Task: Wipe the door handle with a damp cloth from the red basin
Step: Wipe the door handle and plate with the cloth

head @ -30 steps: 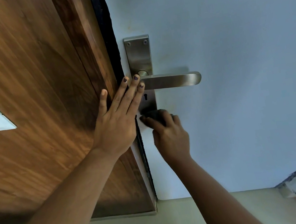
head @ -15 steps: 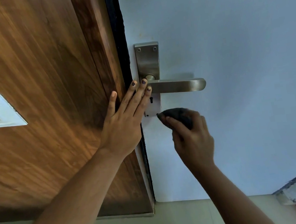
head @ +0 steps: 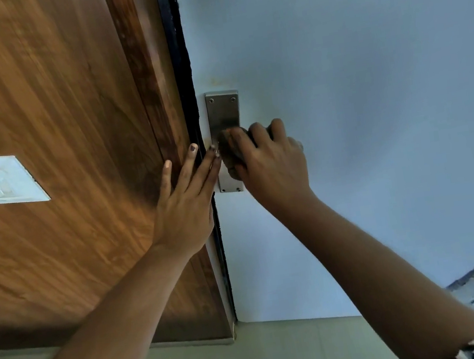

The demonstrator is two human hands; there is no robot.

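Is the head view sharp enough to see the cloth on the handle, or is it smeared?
Head view: the right hand and dark cloth are motion-blurred; the lever is hidden behind them. The handle plate reads sharper. Wide-angle bending at the frame edges; soft light, no glare.

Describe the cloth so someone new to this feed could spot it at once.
Start at the pale blue door and find the steel handle plate near its left edge. Over the plate's middle, the right hand grips a dark bunched cloth. It is the only soft, dark lump there; the left hand beside it lies flat and holds nothing.
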